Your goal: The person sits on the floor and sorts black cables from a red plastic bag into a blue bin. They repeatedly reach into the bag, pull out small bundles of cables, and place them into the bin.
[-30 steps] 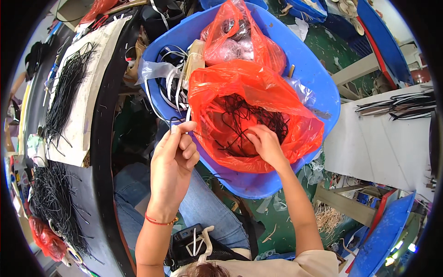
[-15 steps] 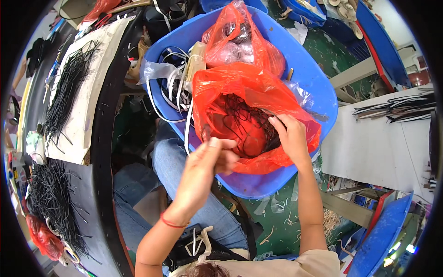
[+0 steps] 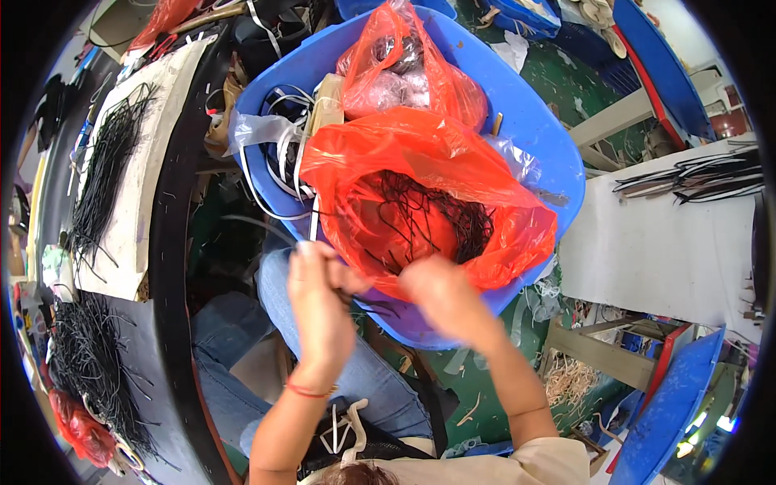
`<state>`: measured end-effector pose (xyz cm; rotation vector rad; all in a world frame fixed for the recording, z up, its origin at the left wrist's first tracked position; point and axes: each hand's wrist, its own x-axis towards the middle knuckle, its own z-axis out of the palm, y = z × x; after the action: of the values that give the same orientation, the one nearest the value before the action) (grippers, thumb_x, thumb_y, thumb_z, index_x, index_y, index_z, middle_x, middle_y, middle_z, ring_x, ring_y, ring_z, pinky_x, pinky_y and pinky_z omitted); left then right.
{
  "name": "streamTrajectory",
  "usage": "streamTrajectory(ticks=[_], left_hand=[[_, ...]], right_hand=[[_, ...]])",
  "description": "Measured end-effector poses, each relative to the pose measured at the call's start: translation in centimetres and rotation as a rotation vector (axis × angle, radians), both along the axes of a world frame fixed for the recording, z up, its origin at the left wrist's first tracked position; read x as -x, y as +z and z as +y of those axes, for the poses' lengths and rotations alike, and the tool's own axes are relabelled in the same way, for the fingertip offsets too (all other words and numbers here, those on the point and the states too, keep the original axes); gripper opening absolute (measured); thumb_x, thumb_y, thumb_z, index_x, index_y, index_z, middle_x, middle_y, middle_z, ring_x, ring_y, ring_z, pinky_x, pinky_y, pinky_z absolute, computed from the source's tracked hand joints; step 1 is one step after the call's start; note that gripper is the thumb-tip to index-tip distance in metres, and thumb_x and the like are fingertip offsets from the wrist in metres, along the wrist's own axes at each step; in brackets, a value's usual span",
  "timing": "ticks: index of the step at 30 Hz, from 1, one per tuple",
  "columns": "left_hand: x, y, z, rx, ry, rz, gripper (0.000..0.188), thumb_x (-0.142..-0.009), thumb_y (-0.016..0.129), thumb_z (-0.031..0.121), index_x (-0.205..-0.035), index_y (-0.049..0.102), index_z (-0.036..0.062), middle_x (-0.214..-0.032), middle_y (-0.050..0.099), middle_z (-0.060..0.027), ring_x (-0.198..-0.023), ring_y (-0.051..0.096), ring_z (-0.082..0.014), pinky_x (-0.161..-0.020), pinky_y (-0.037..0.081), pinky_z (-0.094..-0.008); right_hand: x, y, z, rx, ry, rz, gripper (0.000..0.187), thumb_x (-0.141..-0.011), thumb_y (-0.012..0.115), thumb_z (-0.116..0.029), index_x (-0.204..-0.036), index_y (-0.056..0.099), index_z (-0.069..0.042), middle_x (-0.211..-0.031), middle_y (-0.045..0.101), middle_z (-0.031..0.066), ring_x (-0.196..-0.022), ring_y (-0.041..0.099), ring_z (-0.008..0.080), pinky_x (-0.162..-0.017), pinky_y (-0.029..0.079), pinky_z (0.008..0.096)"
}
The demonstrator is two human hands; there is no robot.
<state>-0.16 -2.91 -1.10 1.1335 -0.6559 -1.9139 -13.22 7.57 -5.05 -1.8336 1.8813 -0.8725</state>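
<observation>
A red plastic bag gapes in front of me, with a tangle of thin black cords inside. At the bag's near left edge, my left hand is closed, and a few dark cord ends stick out from its fingers. My right hand hovers by the near rim of the bag; motion smears its fingers, so I cannot tell what they hold. Under the bag is a large blue plastic tub.
Behind the open bag sits a second red bag. White-edged straps lie in the tub's left side. At left, a black-edged bench carries a cord bundle on a pale board and another black cord pile. At right, dark strips lie on a white table.
My right hand has left the bag's right side and moved left and nearer me. My left hand has shifted left, out of the bag's mouth, with dark cord ends showing.
</observation>
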Motion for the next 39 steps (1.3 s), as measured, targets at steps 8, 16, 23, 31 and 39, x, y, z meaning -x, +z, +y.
streamTrajectory(ticks=[8, 16, 23, 31, 39], left_hand=[[-1.5, 3.8, -0.1, 0.121, -0.194, 0.019, 0.028, -0.099, 0.034, 0.029, -0.085, 0.048, 0.0091, -0.054, 0.025, 0.0076, -0.042, 0.018, -0.0013, -0.037, 0.017, -0.0192], [-2.7, 2.6, 0.6, 0.052, -0.233, 0.01, 0.028, -0.099, 0.036, 0.028, -0.086, 0.05, 0.0075, -0.054, 0.027, 0.0078, -0.042, 0.02, -0.0014, -0.039, 0.017, -0.0192], [-2.7, 2.8, 1.0, 0.054, -0.305, 0.002, 0.029, -0.099, 0.035, 0.028, -0.088, 0.05, 0.0066, -0.055, 0.026, 0.0075, -0.043, 0.02, -0.0014, -0.04, 0.018, -0.0192], [-1.8, 2.3, 0.7, 0.057, -0.302, 0.008, 0.029, -0.099, 0.035, 0.029, -0.089, 0.051, 0.0075, -0.056, 0.027, 0.0074, -0.044, 0.021, -0.0015, -0.041, 0.019, -0.0191], [0.7, 1.0, 1.2, -0.269, -0.42, 0.08, 0.029, -0.095, 0.046, 0.032, -0.092, 0.054, 0.0045, -0.055, 0.025, 0.0101, -0.045, 0.02, -0.0013, -0.042, 0.017, -0.0193]], right_hand=[[11.9, -14.1, -0.4, -0.868, -0.816, 0.071, 0.07, -0.073, 0.066, -0.022, -0.13, 0.032, -0.002, -0.116, 0.052, 0.0273, -0.104, 0.054, 0.041, -0.089, 0.044, 0.047], [9.1, -0.2, -4.7, -0.194, -0.318, -0.046, 0.039, -0.072, 0.062, -0.007, -0.109, 0.055, 0.0, -0.095, 0.061, 0.0208, -0.089, 0.06, 0.0349, -0.079, 0.047, 0.0387], [3.8, -6.4, -6.5, -0.23, -0.269, -0.091, 0.025, -0.078, 0.066, -0.013, -0.098, 0.061, 0.001, -0.083, 0.061, 0.0186, -0.082, 0.062, 0.0313, -0.07, 0.048, 0.0371], [5.4, 1.3, -3.4, 0.08, -0.438, -0.259, 0.016, -0.083, 0.061, -0.011, -0.091, 0.065, 0.003, -0.083, 0.064, 0.0149, -0.078, 0.062, 0.0255, -0.07, 0.048, 0.031], [2.9, 3.8, -1.4, 0.038, -0.437, -0.283, 0.015, -0.084, 0.06, -0.008, -0.096, 0.064, 0.002, -0.071, 0.058, 0.0108, -0.064, 0.057, 0.0193, -0.056, 0.043, 0.0286]])
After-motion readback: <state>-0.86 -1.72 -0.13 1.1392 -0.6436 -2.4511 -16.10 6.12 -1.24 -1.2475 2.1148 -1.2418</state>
